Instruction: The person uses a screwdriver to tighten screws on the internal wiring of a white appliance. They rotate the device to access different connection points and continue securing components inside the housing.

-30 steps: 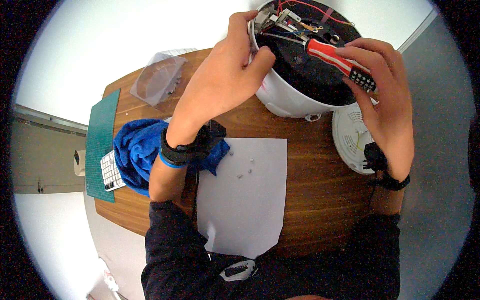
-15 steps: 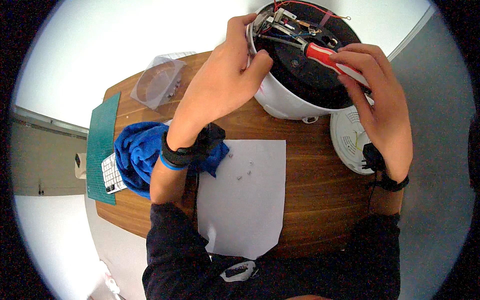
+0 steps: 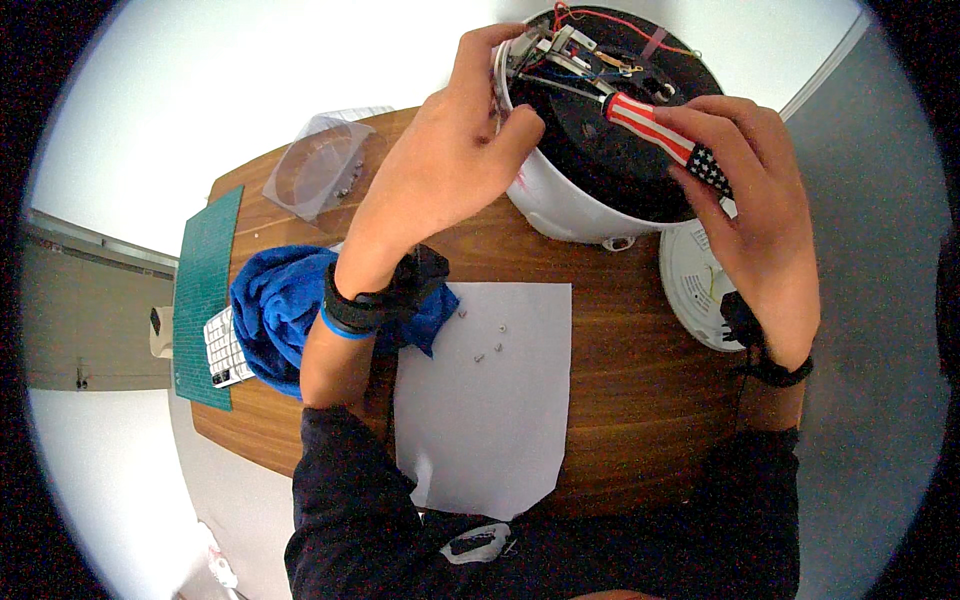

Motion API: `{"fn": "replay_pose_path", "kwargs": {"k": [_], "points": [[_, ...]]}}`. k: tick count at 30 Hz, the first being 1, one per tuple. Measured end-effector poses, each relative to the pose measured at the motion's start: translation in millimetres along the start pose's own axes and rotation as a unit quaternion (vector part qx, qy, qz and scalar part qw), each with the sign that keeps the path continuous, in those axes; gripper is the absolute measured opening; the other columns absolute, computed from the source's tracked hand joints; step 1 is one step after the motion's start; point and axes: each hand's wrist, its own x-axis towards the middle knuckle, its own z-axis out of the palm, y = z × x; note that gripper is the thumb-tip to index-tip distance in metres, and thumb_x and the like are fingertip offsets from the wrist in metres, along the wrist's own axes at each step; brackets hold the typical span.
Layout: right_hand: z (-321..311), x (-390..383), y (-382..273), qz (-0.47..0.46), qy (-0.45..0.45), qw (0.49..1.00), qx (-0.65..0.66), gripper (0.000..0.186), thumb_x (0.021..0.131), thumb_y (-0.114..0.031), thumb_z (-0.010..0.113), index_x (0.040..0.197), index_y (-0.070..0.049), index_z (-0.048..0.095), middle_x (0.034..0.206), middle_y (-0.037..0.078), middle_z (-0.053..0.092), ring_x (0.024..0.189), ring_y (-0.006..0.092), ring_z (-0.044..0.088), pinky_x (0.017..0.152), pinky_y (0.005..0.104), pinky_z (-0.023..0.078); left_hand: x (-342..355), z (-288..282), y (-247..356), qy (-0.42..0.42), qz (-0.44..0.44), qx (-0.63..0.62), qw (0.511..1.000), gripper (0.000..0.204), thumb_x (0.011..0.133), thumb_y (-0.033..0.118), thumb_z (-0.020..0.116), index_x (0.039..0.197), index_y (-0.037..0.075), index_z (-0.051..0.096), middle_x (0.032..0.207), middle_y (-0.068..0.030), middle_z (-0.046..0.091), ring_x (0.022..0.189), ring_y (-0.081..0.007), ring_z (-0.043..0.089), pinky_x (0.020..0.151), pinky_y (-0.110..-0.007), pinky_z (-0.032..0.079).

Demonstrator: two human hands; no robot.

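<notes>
A white, round appliance housing [image 3: 575, 208], which looks like an upturned rice cooker, stands at the far edge of the table with its open underside facing me. Inside its dark cavity are red and blue wires [image 3: 625, 22] and small metal parts. My left hand [image 3: 435, 165] grips the housing's left rim, index finger at the parts beside it and thumb over the edge. Between the fingers and thumb of my right hand [image 3: 765, 195] is a screwdriver [image 3: 640, 115] with a red-and-white striped handle and starred end. Its shaft points left, toward the inner wall near my left fingers.
A white vented base cover [image 3: 690, 280] lies under my right wrist. Several small screws [image 3: 480, 357] rest on white paper [image 3: 490, 420]. To the left are a blue cloth [image 3: 275, 310], a white keyboard [image 3: 225, 345], a green cutting mat [image 3: 205, 290] and a clear plastic box [image 3: 315, 170].
The screwdriver has turned about its axis, so its stripes and stars now show differently. My right hand has shifted slightly with it; my left hand keeps its place on the rim.
</notes>
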Motion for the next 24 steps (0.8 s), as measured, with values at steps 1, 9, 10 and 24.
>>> {"fn": "replay_pose_path", "kwargs": {"k": [1, 9, 10, 24], "points": [[-0.6, 0.7, -2.0, -0.004, -0.001, 1.000, -0.002, 0.049, 0.083, 0.007, 0.076, 0.129, -0.008, 0.069, 0.123, 0.011, 0.066, 0.115, 0.0323, 0.064, 0.098, 0.0407, 0.053, 0.2, 1.2, -4.8, 0.006, 0.010, -0.013, 1.000, 0.058, 0.097, 0.018, 0.062, 0.149, 0.001, 0.043, 0.083, -0.0209, 0.069, 0.073, -0.0317, 0.071, 0.071, -0.042, 0.055], [3.4, -0.2, -1.8, -0.004, 0.024, 0.999, 0.039, 0.043, 0.086, 0.004, 0.075, 0.126, -0.011, 0.070, 0.122, 0.009, 0.066, 0.102, 0.0323, 0.070, 0.086, 0.0390, 0.056, 1.9, -15.6, 14.8, -0.029, -0.003, 0.135, 0.990, 0.045, 0.100, 0.015, 0.064, 0.144, 0.007, 0.063, 0.107, -0.0170, 0.075, 0.103, -0.0171, 0.070, 0.090, -0.035, 0.056], [3.5, -0.2, -1.7, -0.009, 0.025, 0.999, 0.045, 0.042, 0.086, 0.004, 0.075, 0.125, -0.011, 0.070, 0.122, 0.009, 0.066, 0.102, 0.0328, 0.070, 0.086, 0.0387, 0.057, 2.7, -19.0, 22.2, -0.032, -0.012, 0.159, 0.987, 0.046, 0.099, 0.017, 0.066, 0.143, 0.007, 0.065, 0.104, -0.0173, 0.077, 0.101, -0.0187, 0.072, 0.089, -0.035, 0.056], [20.4, -9.8, 1.0, -0.003, 0.071, 0.989, 0.126, 0.045, 0.088, -0.005, 0.070, 0.132, -0.012, 0.066, 0.120, 0.015, 0.061, 0.109, 0.0361, 0.068, 0.092, 0.0419, 0.060, 45.3, -18.8, 56.5, -0.084, 0.019, 0.399, 0.913, 0.028, 0.086, 0.017, 0.081, 0.113, 0.010, 0.083, 0.104, -0.0201, 0.079, 0.081, -0.0327, 0.076, 0.078, -0.041, 0.061]]}}
